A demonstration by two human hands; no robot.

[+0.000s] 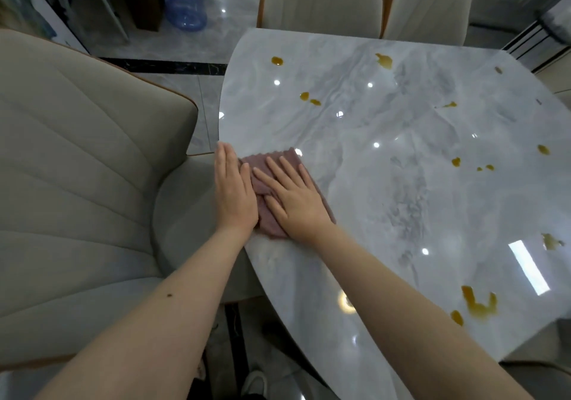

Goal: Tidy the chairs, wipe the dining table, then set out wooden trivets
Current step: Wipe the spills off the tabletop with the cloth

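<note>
Step in hand: wiping, judged just begun; chairs look tucked in, no trivets in view.
Cloth [279, 165]: mauve, folded, flat on the desk [386, 183] at its near-left edge, beside the chair [77, 168].
Left hand [233, 189]: fingers straight and together, lying flat; the thumb side presses the cloth's left edge, the outer side reaches the desk rim. It grips nothing.
Right hand [290, 197]: fingers straight and slightly spread, palm down on the middle of the cloth. It pinches nothing.
Stains: amber spills lie scattered over the desk; two at the far side [277, 61] and [384, 60], a pair nearer the middle [309, 98], several toward the right edge [455, 162], and the largest at the near right [479, 304].
Governing relation: every stain lies ahead of and to the right of the cloth; none touches it. The pair near the middle is nearest, straight out past the right fingers. The right hand is the nearer hand to all of them.
Cloth axis: long side runs from the near rim out across the desk, roughly along the forearms.
Next move, judged: push the cloth forward and rightward under flat palms.
Risk, judged: smearing the large spill instead of lifting it.
</note>
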